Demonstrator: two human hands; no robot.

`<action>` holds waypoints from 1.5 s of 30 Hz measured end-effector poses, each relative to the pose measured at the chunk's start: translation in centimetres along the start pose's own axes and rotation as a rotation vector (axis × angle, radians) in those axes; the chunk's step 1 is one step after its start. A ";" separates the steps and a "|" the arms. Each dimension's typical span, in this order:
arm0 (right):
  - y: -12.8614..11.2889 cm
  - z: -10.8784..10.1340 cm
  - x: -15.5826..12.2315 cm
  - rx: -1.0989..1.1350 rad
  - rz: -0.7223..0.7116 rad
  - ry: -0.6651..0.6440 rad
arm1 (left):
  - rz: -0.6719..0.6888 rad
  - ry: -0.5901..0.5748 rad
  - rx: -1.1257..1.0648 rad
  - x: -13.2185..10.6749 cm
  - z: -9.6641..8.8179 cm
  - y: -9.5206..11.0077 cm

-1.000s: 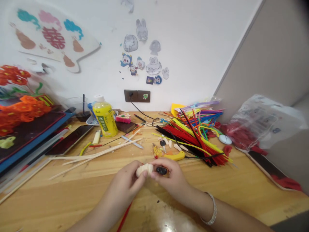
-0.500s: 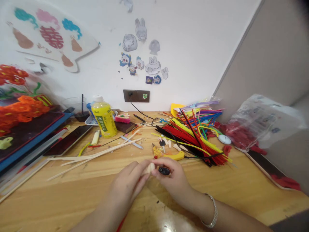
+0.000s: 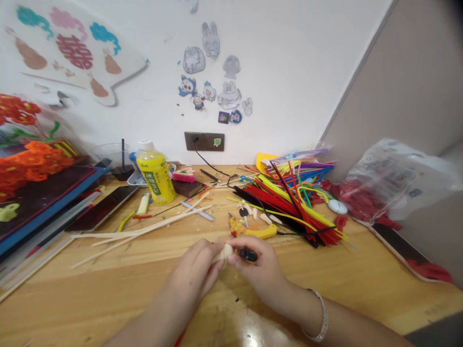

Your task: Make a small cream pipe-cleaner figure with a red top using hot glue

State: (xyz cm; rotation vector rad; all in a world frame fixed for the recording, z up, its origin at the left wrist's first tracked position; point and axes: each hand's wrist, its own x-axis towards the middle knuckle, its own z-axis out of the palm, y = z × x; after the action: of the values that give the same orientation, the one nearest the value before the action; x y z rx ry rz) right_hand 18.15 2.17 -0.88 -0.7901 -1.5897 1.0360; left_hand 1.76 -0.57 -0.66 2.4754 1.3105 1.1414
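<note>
Close together over the front middle of the table [image 3: 108, 289], both my hands meet at a small pale cream piece [image 3: 226, 252] with a ridged, fluffy look. My left hand [image 3: 197, 265] is closed around it from the left, and its lower part is hidden by the fingers. My right hand [image 3: 258, 265] is closed around a black tool handle [image 3: 248, 254], whose rounded end points at me; its thumb and fingertip also touch the cream piece. The tool's working end is hidden. Just beyond my hands lies a yellow-handled tool [image 3: 262, 232] beside a black-headed key [image 3: 243, 212].
Pale thin sticks [image 3: 144, 230] lie at left, before a yellow drink bottle [image 3: 156, 178] and a phone [image 3: 104, 207]. Many coloured pipe cleaners [image 3: 289, 207] are heaped at right, near a clear bag [image 3: 394, 178]. Orange flowers [image 3: 32, 166] stand at far left.
The cream piece is turned slightly and shows a rounder end. The black handle has shifted a little to the right with my right hand. Both hands keep their grip.
</note>
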 end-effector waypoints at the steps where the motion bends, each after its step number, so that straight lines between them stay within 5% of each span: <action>1: 0.0 0.0 0.0 0.003 -0.003 -0.001 | -0.002 0.000 0.000 0.0 0.0 0.0; 10: -0.7 0.0 0.0 -0.009 -0.044 0.002 | -0.224 0.001 -0.049 0.3 -0.3 1.5; 16: 0.1 -0.5 0.5 -0.016 0.004 -0.015 | -0.243 -0.084 -0.198 1.1 -1.0 1.0; 21: 0.4 -1.4 1.4 -0.043 -0.026 -0.080 | -0.481 -0.096 -0.306 1.8 -1.9 0.9; 28: 0.7 -2.0 1.8 -0.149 -0.158 -0.176 | -0.817 -0.322 -0.780 2.0 -1.7 1.2; 37: 2.3 -1.1 0.8 -0.013 0.101 -0.113 | -0.765 -0.160 -0.736 2.1 -0.5 -0.2; 45: 0.9 -1.0 1.1 -0.105 0.170 -0.147 | -0.726 -0.111 -0.661 2.0 -0.5 0.1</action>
State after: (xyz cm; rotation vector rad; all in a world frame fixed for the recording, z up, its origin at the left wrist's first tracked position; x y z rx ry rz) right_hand 18.83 3.72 -1.12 -0.9521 -1.7366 1.1620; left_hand 2.20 0.75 0.93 1.4003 1.3333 0.9949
